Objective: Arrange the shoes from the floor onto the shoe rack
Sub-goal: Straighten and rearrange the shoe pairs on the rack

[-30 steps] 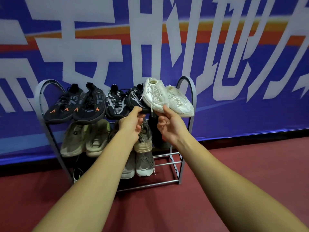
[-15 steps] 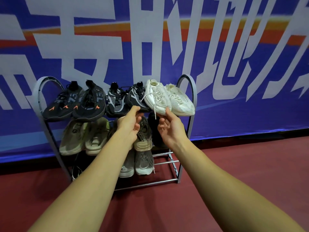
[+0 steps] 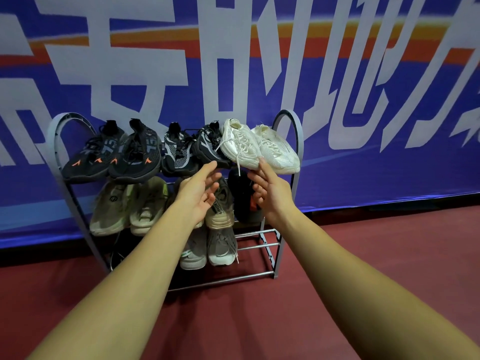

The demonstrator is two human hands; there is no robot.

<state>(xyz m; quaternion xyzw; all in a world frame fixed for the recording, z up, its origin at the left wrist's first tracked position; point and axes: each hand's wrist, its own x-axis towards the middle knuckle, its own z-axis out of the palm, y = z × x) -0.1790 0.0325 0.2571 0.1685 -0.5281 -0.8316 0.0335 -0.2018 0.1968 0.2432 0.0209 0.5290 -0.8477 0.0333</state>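
Right hand (image 3: pixel 271 190) loosened, white shoe (image 3: pixel 241 149) on rack (image 3: pixel 298 131)

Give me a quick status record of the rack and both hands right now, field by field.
rack: grey metal three-tier shoe rack, against blue banner
top tier: black pair with orange marks; black-and-grey knit pair; white lace-up sneaker pair
middle tier: beige pair; tan shoe; black shoe
bottom tier: grey pair
left hand: open, holding nothing
right hand: open, fingertip at a white sneaker's toe, contact unclear
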